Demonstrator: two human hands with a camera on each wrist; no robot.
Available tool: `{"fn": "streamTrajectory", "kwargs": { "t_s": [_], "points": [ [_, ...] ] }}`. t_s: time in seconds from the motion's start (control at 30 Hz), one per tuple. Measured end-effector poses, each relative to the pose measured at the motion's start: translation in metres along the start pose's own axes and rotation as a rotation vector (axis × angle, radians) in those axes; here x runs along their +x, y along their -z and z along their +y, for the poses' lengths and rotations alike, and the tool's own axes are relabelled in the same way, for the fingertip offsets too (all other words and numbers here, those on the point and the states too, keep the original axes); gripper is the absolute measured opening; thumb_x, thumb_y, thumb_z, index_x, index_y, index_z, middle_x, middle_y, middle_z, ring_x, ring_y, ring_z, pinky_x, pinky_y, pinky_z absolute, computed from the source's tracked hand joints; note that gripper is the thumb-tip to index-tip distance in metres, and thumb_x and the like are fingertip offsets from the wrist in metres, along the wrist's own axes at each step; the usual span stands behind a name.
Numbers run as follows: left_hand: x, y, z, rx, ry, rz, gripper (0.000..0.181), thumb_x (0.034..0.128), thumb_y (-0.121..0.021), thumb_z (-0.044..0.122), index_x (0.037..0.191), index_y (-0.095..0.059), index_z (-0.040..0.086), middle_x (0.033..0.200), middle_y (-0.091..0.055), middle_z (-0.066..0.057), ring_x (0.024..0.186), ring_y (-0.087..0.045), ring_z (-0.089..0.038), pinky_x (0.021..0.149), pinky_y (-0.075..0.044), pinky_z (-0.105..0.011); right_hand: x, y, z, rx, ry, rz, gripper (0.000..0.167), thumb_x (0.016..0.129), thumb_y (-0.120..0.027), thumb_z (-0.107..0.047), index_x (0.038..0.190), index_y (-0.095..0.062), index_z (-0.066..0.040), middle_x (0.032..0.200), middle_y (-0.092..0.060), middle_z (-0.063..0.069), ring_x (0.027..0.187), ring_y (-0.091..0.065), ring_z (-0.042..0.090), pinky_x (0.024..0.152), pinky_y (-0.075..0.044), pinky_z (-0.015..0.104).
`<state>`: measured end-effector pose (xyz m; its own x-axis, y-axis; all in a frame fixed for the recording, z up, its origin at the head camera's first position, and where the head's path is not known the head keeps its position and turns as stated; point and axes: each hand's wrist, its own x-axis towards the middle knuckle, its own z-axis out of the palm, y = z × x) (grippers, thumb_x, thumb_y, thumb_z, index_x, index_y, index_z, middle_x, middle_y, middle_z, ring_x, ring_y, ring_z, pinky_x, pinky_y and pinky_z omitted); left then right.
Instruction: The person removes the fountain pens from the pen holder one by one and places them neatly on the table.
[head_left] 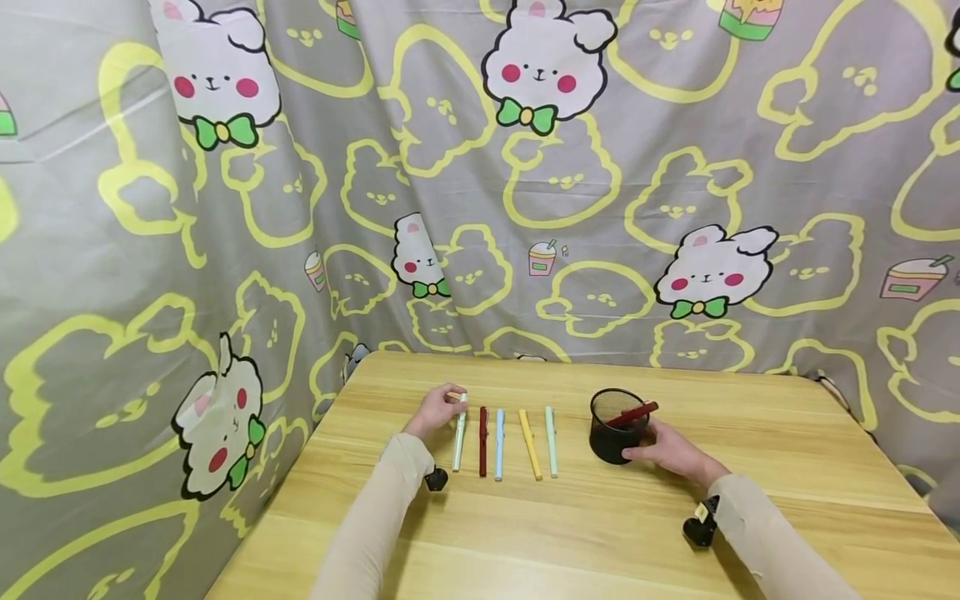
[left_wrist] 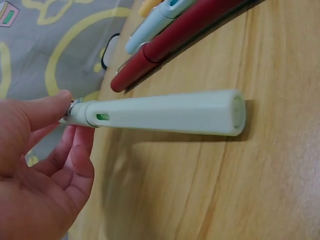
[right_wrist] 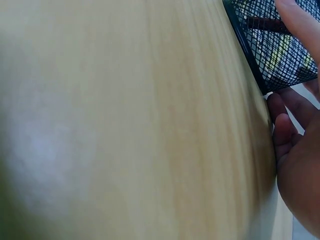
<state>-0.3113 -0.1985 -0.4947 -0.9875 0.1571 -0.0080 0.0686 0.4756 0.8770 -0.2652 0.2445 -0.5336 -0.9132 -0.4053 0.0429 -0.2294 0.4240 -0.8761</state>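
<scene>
In the head view, my left hand pinches the far end of a pale green pen at the left of the row. In the left wrist view, thumb and fingers hold this pen near its clip; its barrel has a small slot. To its right lie a dark red pen, a light blue pen, a yellow pen and a mint pen. My right hand grips the side of a black mesh pen holder. Another dark red pen leans inside it, one end above the rim.
Everything is on a light wooden table. A grey curtain with cartoon patterns hangs behind the table and along its left side. Small black cameras are strapped to both wrists.
</scene>
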Motion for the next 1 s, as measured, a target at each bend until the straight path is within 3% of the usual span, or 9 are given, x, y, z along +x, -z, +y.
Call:
{"fn": "streamTrajectory", "kwargs": {
  "t_s": [0.2, 0.5, 1.0],
  "points": [
    [0.002, -0.005, -0.003, 0.032, -0.010, 0.004, 0.031, 0.0905, -0.063, 0.006, 0.118, -0.057, -0.006, 0.091, -0.062, -0.013, 0.078, -0.059, -0.021, 0.067, -0.049, -0.036, 0.000, 0.001, 0.002, 0.020, 0.002, -0.009, 0.060, 0.082, -0.075, -0.023, 0.131, -0.049, 0.001, 0.117, -0.061, 0.013, 0.106, -0.056, 0.023, 0.092, -0.039, 0.040],
    [0.005, -0.008, -0.012, 0.074, 0.029, -0.009, 0.027, 0.0904, -0.064, 0.010, 0.115, -0.060, -0.002, 0.094, -0.063, -0.011, 0.082, -0.060, -0.020, 0.069, -0.049, -0.033, 0.002, 0.001, 0.002, 0.024, -0.019, 0.001, 0.065, 0.081, -0.076, -0.022, 0.134, -0.045, 0.000, 0.121, -0.059, 0.016, 0.113, -0.052, 0.032, 0.096, -0.033, 0.052],
    [0.008, -0.010, -0.012, 0.194, -0.010, -0.049, 0.025, 0.0884, -0.068, 0.012, 0.109, -0.063, -0.002, 0.090, -0.061, -0.008, 0.082, -0.057, -0.019, 0.069, -0.049, -0.032, 0.000, 0.001, 0.002, 0.001, -0.038, 0.015, 0.064, 0.081, -0.076, -0.024, 0.132, -0.047, 0.000, 0.119, -0.059, 0.015, 0.112, -0.052, 0.032, 0.095, -0.034, 0.051]
  ]
}}
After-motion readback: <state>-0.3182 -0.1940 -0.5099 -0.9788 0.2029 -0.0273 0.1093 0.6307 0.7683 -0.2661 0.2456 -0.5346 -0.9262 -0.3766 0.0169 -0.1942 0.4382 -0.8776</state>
